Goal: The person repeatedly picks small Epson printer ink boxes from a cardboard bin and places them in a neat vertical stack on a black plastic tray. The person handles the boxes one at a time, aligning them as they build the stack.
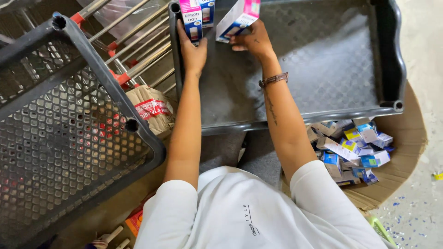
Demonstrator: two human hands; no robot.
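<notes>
- The left hand reaches to the far left corner of a dark plastic crate; its palm and fingers lie flat against an upright pink-and-white box, steadying it against the crate's left wall rather than wrapping around it.
- The right hand is closed on a second pink-and-white carton, thumb below and fingers round its lower end, holding it tilted just above the crate floor, beside the upright box.
- A brown band sits on the right wrist, and both forearms stretch out over the near rim of the crate.
- A blue-and-white box stands just behind the upright pink one, in the same corner.
- The crate floor is textured and otherwise bare where it shows.
- Outside the crate, past its near right corner, a heap of small blue, yellow and white cartons lies on a flattened sheet of brown cardboard.
- To the left, a second dark crate with perforated mesh walls stands tipped at an angle, near the person's left arm.
- Between the two crates sits a brown paper parcel with red-and-white tape, and beyond it metal rails with red fittings.
- The person wears a white T-shirt, seen at the bottom of the view.
</notes>
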